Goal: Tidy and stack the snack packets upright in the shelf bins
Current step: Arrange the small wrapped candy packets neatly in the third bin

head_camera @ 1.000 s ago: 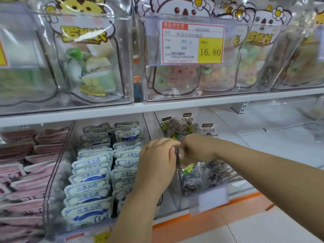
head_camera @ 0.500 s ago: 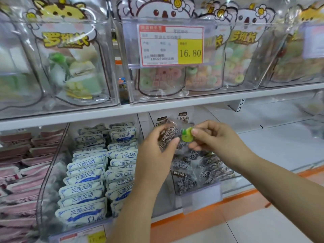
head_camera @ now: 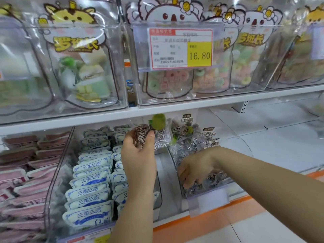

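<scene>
My right hand dropped off the packet into the bin, grip unclear, probably clearing room; left hand alone pinches it.

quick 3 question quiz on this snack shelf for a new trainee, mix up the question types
1. True or false: the left hand grips a plum packet and holds it up, clear of the bins.
2. Where is the right hand?
A. reaching into the plum packet bin
B. hanging at the person's side
C. gripping a phone
3. Fill in: the price tag on the upper shelf reads ____.

Key: 1 true; 2 A; 3 16.80
</scene>
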